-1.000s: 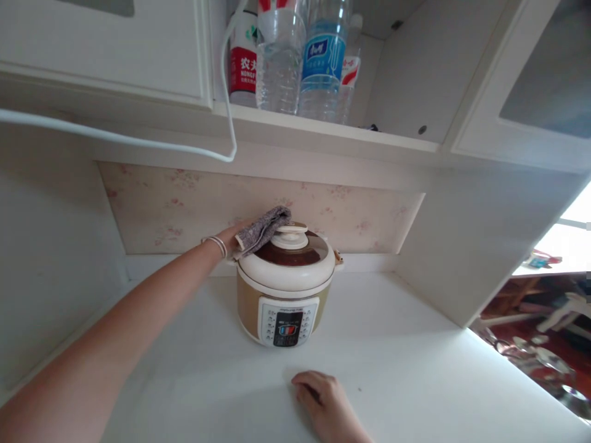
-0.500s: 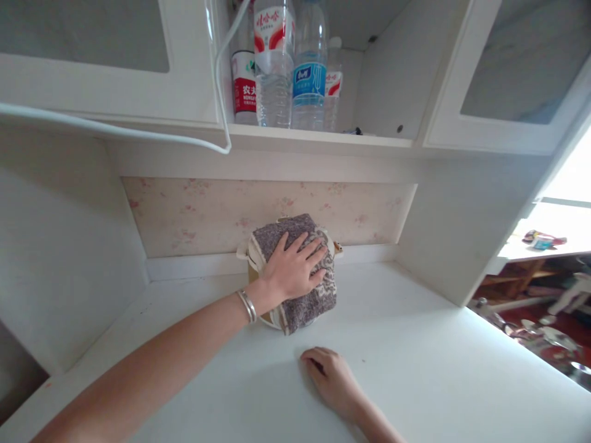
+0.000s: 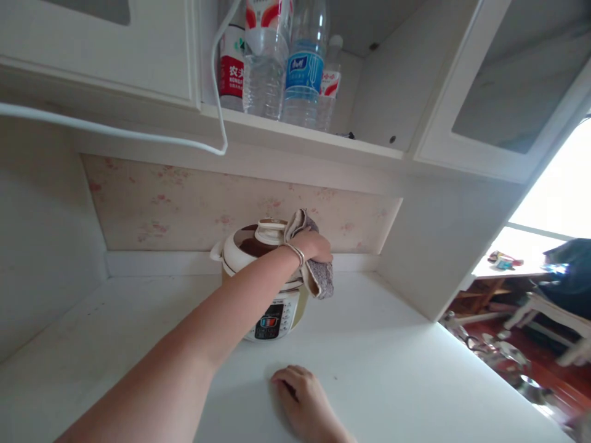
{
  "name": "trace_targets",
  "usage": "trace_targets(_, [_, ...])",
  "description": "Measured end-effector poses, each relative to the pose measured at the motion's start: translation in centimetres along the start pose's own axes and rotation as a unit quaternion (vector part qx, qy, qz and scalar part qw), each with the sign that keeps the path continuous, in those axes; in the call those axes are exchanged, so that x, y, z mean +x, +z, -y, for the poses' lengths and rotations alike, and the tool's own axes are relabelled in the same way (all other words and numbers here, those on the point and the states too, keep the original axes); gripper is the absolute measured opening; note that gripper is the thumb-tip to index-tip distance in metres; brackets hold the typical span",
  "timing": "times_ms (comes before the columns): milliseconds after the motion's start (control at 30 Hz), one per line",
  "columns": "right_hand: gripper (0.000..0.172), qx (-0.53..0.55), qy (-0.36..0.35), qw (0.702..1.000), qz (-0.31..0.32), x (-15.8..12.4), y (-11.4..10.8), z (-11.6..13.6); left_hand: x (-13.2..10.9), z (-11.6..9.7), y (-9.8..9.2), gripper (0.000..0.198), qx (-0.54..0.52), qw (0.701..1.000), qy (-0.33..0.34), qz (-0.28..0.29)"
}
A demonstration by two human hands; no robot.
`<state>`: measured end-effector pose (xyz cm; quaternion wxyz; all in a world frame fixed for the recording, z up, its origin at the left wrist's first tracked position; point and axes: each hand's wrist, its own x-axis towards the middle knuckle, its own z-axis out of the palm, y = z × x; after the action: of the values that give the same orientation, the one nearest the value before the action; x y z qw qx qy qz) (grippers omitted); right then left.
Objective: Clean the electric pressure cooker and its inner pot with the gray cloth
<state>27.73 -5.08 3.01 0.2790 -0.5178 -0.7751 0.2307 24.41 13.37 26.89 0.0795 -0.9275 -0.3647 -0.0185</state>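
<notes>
A white electric pressure cooker (image 3: 234, 257) with a dark lid top and a front control panel (image 3: 268, 321) stands on the white counter. My left hand (image 3: 316, 245), a silver bracelet at its wrist, is closed around a grey-brown patterned towel (image 3: 324, 282) and presses it to the right side of the cooker's lid. Part of the towel hangs down past the rim. The lid handle (image 3: 270, 231) shows just left of the towel. In front of the cooker, my right hand (image 3: 302, 394) rests on the counter with its fingers curled in; nothing shows in it. My left forearm covers part of the cooker.
Overhead, an open white cabinet holds several plastic water bottles (image 3: 302, 80). A white cable (image 3: 152, 136) loops down in front of the shelf. A cabinet side panel (image 3: 415, 240) bounds the counter at right; metal pots (image 3: 503, 357) are beyond it, lower down.
My left hand has slid with the towel from the top of the cooker to its right side, uncovering the lid and front panel. The right hand stays on the counter; the view has shifted.
</notes>
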Motion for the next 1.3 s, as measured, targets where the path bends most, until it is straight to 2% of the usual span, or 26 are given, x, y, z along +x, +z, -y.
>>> trace_targets(100, [0.027,0.014,-0.004,1.000,0.005,0.0,-0.2,-0.2,-1.9,-0.3,0.9,0.042,0.016,0.999,0.023,-0.032])
trace_targets(233, [0.026,0.023,-0.012,1.000,0.002,-0.1,-0.2,-0.2,-7.1,-0.8,2.6,0.037,0.088,0.978,0.107,-0.157])
trace_targets(300, [0.026,0.020,-0.016,1.000,0.002,-0.2,-0.1,-0.2,-10.1,-0.8,3.2,0.039,0.116,0.963,0.118,-0.212])
trace_targets(433, [0.026,-0.006,-0.022,1.000,0.009,-0.4,-0.1,0.0,-15.2,0.4,4.0,0.044,0.098,0.952,0.052,-0.284])
trace_targets(567, [0.025,-0.036,-0.024,0.999,0.014,-0.3,-0.2,0.4,-17.9,4.8,5.4,0.051,0.003,0.943,-0.068,-0.326])
trace_targets(667, [0.025,-0.052,-0.017,0.998,0.017,-0.2,-0.3,0.8,-18.3,9.0,6.2,0.053,-0.121,0.919,-0.145,-0.345])
trace_targets(767, [0.026,-0.061,-0.011,0.998,0.023,-0.1,-0.3,1.1,-17.4,12.3,5.8,0.052,-0.237,0.899,-0.189,-0.316])
trace_targets(900, [0.026,-0.064,-0.013,0.998,0.024,-0.1,-0.1,1.1,-15.4,14.8,4.5,0.045,-0.272,0.897,-0.217,-0.273])
trace_targets(1000, [0.026,-0.067,-0.013,0.998,0.018,-0.1,-0.1,0.9,-14.3,16.0,4.2,0.035,-0.273,0.888,-0.225,-0.295])
trace_targets(1067, [0.026,-0.067,-0.015,0.997,0.019,-0.1,-0.2,0.9,-13.8,16.6,4.5,0.030,-0.329,0.844,-0.244,-0.346])
trace_targets(1200, [0.025,-0.064,-0.019,0.998,0.021,0.0,-0.4,1.0,-12.8,17.3,4.6,0.031,-0.487,0.724,-0.249,-0.420])
trace_targets(1233, [0.025,-0.063,-0.019,0.998,0.019,0.1,-0.4,1.0,-12.4,17.4,4.4,0.031,-0.515,0.707,-0.241,-0.421])
trace_targets(1300, [0.024,-0.063,-0.019,0.998,0.019,0.1,-0.3,0.9,-11.2,17.4,3.6,0.029,-0.555,0.693,-0.225,-0.401])
